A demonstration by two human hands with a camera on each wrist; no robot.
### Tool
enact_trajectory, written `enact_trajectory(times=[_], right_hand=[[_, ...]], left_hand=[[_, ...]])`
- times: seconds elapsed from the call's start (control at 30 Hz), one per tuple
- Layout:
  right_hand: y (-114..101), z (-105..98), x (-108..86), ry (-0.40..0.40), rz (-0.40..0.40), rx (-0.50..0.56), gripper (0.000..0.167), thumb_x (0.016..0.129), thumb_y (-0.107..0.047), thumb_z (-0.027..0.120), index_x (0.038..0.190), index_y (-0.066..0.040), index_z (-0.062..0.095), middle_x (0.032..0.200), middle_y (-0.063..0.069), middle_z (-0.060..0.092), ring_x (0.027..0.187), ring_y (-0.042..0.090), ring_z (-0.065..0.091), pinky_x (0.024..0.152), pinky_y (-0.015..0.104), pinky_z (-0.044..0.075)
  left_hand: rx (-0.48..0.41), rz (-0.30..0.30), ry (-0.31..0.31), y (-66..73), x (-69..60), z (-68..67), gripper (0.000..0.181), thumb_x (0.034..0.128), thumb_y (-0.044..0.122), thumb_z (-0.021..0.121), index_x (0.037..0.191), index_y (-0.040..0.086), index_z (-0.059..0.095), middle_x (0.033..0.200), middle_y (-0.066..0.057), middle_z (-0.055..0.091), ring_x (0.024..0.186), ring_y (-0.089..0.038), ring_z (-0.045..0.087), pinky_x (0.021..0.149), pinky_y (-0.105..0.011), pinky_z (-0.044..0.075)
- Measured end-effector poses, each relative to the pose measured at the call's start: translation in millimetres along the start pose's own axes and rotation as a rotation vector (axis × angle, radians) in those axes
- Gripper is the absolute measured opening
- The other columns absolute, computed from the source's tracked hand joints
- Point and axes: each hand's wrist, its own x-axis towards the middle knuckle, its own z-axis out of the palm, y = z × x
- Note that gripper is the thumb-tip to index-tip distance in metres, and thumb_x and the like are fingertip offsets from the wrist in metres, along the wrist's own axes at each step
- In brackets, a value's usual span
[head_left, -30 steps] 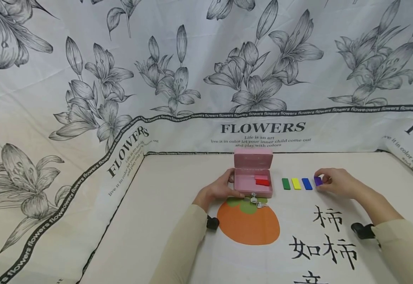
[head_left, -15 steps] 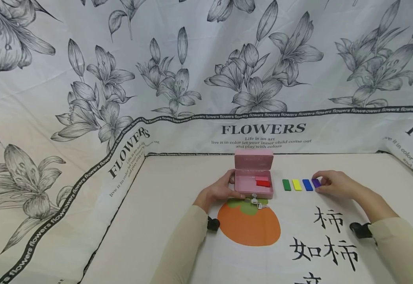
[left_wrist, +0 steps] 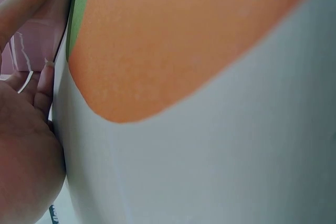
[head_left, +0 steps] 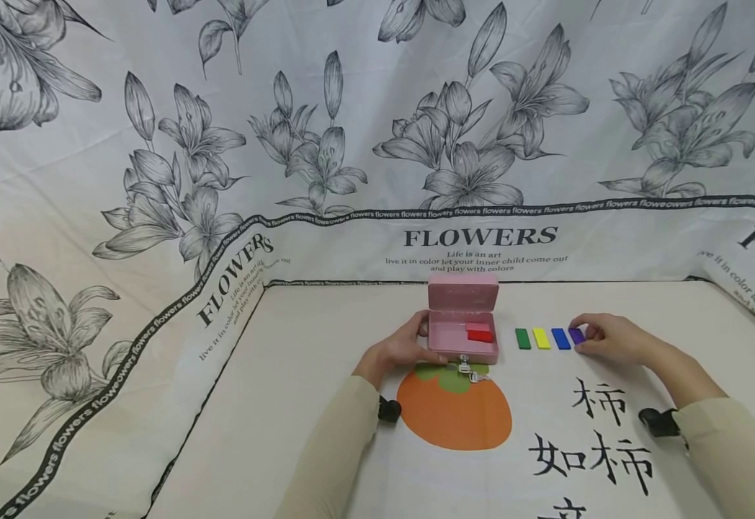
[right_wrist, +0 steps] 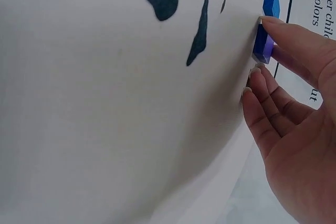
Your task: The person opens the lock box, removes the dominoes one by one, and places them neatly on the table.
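My left hand (head_left: 402, 344) grips the left side of a small pink metal box (head_left: 444, 336), its thumb along the front. The box stands with its lid (head_left: 463, 295) raised. Inside, at the right, lie a red block (head_left: 480, 336) and a pinkish block (head_left: 478, 326). My right hand (head_left: 617, 339) pinches a purple block (right_wrist: 262, 45) between thumb and fingers, at the right end of a row. That row holds a green block (head_left: 523, 339), a yellow block (head_left: 542, 339) and a blue block (head_left: 561, 339). The purple block is close beside the blue one; contact cannot be told.
A metal clasp (head_left: 464, 365) with small keys (head_left: 478, 377) hangs at the box's front. An orange persimmon print (head_left: 454, 411) and black brush characters (head_left: 601, 398) mark the white tablecloth. Behind the table hangs a flower-patterned cloth (head_left: 325, 245).
My right hand has shifted slightly left with the purple block, bringing it closer to the blue block. The left hand and the box have stayed in place.
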Motion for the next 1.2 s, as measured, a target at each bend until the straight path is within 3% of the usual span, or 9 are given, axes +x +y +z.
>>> enact_trajectory(times=[0.47,0.83,1.2], right_hand=[[-3,-9,-14.8,0.008,0.018,-0.004,0.07,0.089,-0.023,0.08,0.14,0.009,0.045,0.11,0.024,0.061,0.094,0.032,0.06,0.077,0.047,0.055],[-14,-14,-28.8,0.073,-0.054,-0.044,0.068,0.09,-0.026,0.08,0.139,0.01,0.048,0.117,0.028,0.062,0.102,0.04,0.061,0.079,0.051,0.054],[-48,-15,-24.0,0.125,-0.133,-0.043,0.064,0.089,-0.028,0.081,0.135,0.008,0.054,0.12,0.025,0.063,0.103,0.035,0.061,0.079,0.047,0.054]], left_hand=[[0.003,-0.004,0.01,1.1,-0.1,0.2,0.099,0.0771,0.018,0.091,0.156,0.02,0.031,0.121,-0.001,0.052,0.115,-0.018,0.047,0.104,-0.038,0.043],[0.003,-0.023,0.012,-1.8,0.1,0.6,0.098,0.076,0.017,0.092,0.154,0.023,0.033,0.119,0.0,0.054,0.113,-0.018,0.05,0.103,-0.038,0.045],[0.02,-0.032,0.02,-0.3,0.6,1.2,0.1,0.0764,0.021,0.092,0.156,0.022,0.031,0.122,0.001,0.052,0.115,-0.018,0.048,0.103,-0.037,0.044]])
